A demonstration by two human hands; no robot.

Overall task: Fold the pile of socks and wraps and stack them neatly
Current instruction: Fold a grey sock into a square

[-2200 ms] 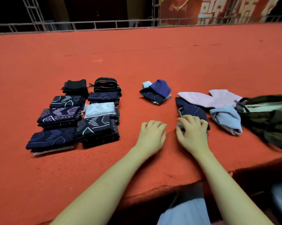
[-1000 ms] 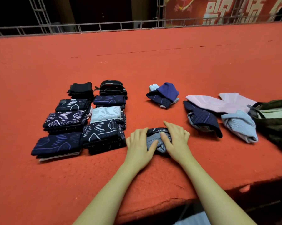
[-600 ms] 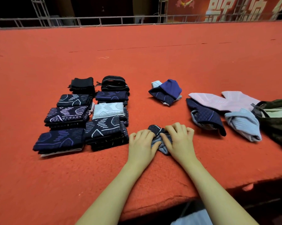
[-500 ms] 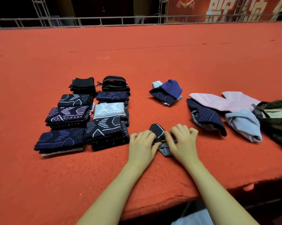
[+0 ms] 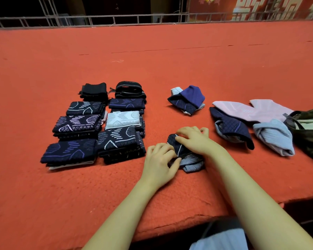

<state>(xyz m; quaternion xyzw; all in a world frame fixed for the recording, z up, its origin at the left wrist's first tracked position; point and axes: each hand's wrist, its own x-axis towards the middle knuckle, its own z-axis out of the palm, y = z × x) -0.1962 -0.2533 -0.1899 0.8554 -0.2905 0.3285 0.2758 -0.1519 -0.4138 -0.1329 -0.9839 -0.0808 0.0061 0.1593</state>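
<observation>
A navy and striped-grey sock [image 5: 189,159] lies half folded on the red felt table [image 5: 152,60] in front of me. My left hand [image 5: 160,162] pinches its near-left edge with thumb and fingers. My right hand [image 5: 195,139] lies across its top with fingers curled over the navy part. To the left stand several neat stacks of folded navy patterned socks [image 5: 96,130], with a black wrap [image 5: 128,89] at the back. Unfolded pieces lie to the right: a navy sock [image 5: 231,127], pink socks [image 5: 251,110], a light blue sock [image 5: 274,136] and a blue bundle [image 5: 188,99].
A dark green bag [image 5: 310,127] sits at the right edge, touching the pink and light blue socks. The table's front edge [image 5: 170,230] runs just below my forearms. A metal railing [image 5: 116,18] borders the far side.
My hands drew one sock from the right-hand pile to the spot in front of me and have been folding it. The right hand has now shifted over its top.
</observation>
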